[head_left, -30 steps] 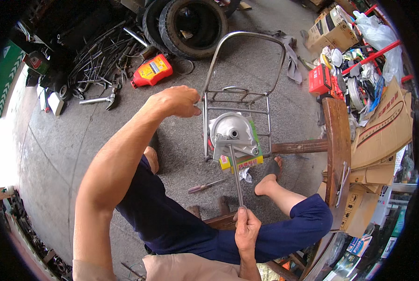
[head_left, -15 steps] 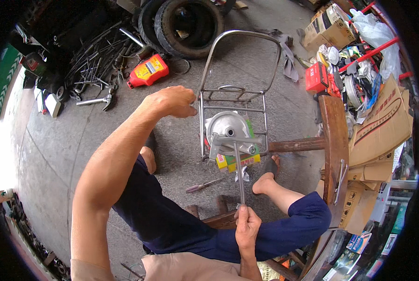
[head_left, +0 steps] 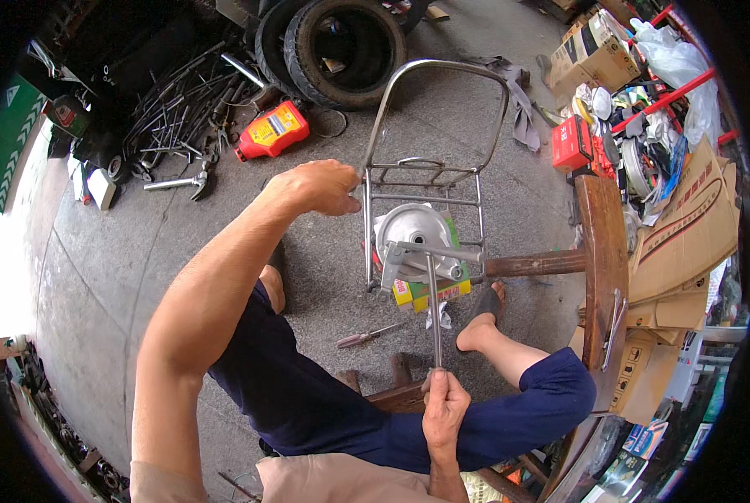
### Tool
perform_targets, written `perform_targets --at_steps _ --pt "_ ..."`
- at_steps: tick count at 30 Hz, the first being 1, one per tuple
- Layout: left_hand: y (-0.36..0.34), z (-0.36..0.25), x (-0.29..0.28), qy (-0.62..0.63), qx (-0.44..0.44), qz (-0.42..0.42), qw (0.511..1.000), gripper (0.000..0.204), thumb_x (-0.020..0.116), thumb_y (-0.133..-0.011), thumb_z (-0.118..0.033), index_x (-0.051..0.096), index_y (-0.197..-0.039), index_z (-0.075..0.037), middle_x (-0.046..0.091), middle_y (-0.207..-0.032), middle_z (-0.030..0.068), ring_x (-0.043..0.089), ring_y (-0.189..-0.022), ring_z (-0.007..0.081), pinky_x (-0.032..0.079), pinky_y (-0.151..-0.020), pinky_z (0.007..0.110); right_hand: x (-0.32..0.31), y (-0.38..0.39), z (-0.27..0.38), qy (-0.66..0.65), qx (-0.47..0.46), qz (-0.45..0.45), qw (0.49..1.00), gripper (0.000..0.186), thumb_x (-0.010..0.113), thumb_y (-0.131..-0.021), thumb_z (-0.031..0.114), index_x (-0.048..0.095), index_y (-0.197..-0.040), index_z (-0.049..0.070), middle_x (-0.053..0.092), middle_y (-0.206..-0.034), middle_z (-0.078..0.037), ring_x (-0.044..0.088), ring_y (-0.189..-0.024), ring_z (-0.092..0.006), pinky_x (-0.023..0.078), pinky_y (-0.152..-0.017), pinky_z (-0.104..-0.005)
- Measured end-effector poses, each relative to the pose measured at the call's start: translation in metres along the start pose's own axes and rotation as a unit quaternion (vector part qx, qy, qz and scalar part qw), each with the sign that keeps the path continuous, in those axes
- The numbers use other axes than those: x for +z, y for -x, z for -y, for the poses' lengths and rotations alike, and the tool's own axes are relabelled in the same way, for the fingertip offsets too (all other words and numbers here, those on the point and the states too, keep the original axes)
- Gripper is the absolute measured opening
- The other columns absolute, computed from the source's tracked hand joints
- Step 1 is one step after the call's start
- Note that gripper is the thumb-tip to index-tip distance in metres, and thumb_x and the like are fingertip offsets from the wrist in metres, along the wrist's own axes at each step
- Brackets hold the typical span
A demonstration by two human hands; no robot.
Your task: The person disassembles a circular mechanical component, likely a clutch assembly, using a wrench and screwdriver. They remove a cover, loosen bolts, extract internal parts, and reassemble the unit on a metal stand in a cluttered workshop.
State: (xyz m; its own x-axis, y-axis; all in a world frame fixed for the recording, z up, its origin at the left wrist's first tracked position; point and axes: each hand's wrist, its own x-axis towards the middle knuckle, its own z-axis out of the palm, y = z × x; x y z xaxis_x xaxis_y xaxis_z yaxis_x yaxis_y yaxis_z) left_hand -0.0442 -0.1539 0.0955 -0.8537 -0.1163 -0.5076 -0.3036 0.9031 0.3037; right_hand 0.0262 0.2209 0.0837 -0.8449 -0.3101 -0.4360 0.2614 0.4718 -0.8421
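My right hand [head_left: 444, 411] is closed around the lower end of a long steel rod [head_left: 437, 335]. The rod's far end meets the lever arm on a round silver drum brake plate [head_left: 410, 228]. That plate lies on a yellow and green box [head_left: 429, 293], within the lower part of a chrome luggage rack [head_left: 481, 186]. My left hand [head_left: 320, 188] is beside the rack's left rail, its fingers curled together. Whether it grips anything, or touches the rail, is hidden.
On the floor nearby lie a screwdriver [head_left: 362, 337], a red and yellow bottle [head_left: 274, 130] and a hammer [head_left: 192, 181]. Old tires [head_left: 346, 88] stand behind. A wooden bench [head_left: 603, 277], flattened cardboard [head_left: 681, 230] and a red box [head_left: 571, 144] are at the right.
The whole view has shifted slightly, so everything sits a little farther right and lower. Both hands keep nearly the same pose, and the rod remains in my right hand.
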Motion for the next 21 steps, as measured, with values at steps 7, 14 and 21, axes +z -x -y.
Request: perform_targets --at_steps 7,14,21 --pt "0.002 -0.0022 -0.003 0.005 -0.001 -0.011 1.0 0.042 0.062 -0.086 -0.039 0.064 -0.103 -0.001 0.066 -0.096 0.0237 0.062 -0.098 0.04 0.05 -0.084 0.047 0.0031 0.0036 -0.0011 0.003 0.005 -0.002 1.0 0.042 0.051 -0.099 0.03 0.054 -0.069 0.001 0.046 -0.058 0.001 0.039 -0.056 -0.0061 0.033 -0.05 -0.0277" --pt "0.0021 -0.0005 0.0021 0.014 -0.014 -0.015 1.0 0.042 0.062 -0.086 -0.039 0.064 -0.108 -0.003 0.066 -0.1 0.0229 0.062 -0.101 0.0391 0.049 -0.086 0.046 0.0025 0.0049 -0.004 -0.001 0.004 0.003 1.0 0.041 0.05 -0.099 0.027 0.053 -0.069 0.0 0.047 -0.059 0.001 0.04 -0.057 -0.0057 0.033 -0.05 -0.0269" --pt "0.0001 -0.0009 0.0011 0.014 -0.018 -0.001 1.0 0.042 0.062 -0.085 -0.038 0.064 -0.108 -0.004 0.066 -0.101 0.023 0.062 -0.101 0.0393 0.049 -0.086 0.046 0.005 0.0074 0.0004 -0.012 -0.01 -0.013 1.0 0.041 0.051 -0.099 0.029 0.053 -0.069 0.0 0.047 -0.059 0.001 0.04 -0.057 -0.0052 0.032 -0.05 -0.0266"
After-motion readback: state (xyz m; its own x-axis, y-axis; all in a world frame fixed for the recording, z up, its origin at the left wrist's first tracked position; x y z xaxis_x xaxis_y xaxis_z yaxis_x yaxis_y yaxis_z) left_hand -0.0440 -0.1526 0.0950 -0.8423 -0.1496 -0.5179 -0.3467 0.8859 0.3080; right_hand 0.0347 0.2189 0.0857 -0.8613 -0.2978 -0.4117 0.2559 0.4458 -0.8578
